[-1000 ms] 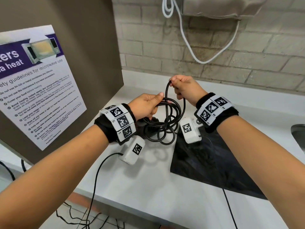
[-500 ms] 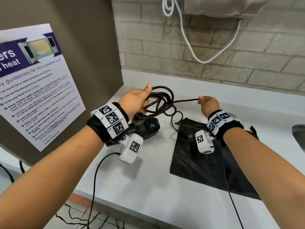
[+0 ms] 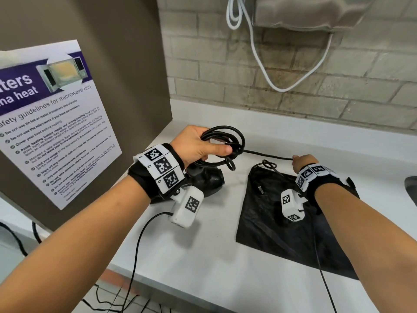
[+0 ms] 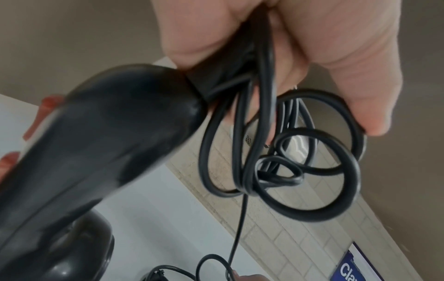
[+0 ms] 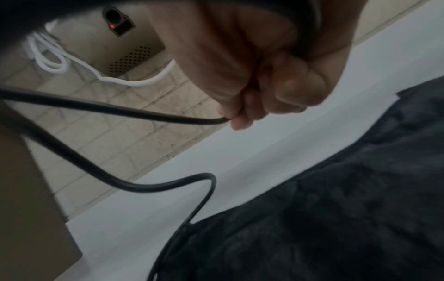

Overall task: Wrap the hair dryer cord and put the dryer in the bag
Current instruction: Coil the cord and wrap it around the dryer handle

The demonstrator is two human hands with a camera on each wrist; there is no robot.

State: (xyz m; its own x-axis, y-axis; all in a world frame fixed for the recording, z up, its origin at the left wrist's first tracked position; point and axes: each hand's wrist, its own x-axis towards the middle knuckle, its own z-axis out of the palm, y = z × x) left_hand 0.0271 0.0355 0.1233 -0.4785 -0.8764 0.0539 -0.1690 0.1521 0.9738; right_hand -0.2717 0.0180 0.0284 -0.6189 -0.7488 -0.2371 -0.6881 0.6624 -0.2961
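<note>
While the left hand [image 3: 198, 145] clamps the coils on the dryer [image 4: 100, 133], the right hand [image 3: 303, 161] pinches the cord [image 3: 266, 154] (apparently taut). Overpulling could spill loops.

The left hand [image 3: 198, 145] hides the hair dryer's [image 3: 208, 180] handle; its body is blurred.

Left hand [image 3: 195, 145]: fingers [image 4: 355, 79] curled, thumb pressed across them. Right hand [image 3: 303, 162]: fisted, fingers [image 5: 242, 117] pinching; both forearms extended forward.
</note>
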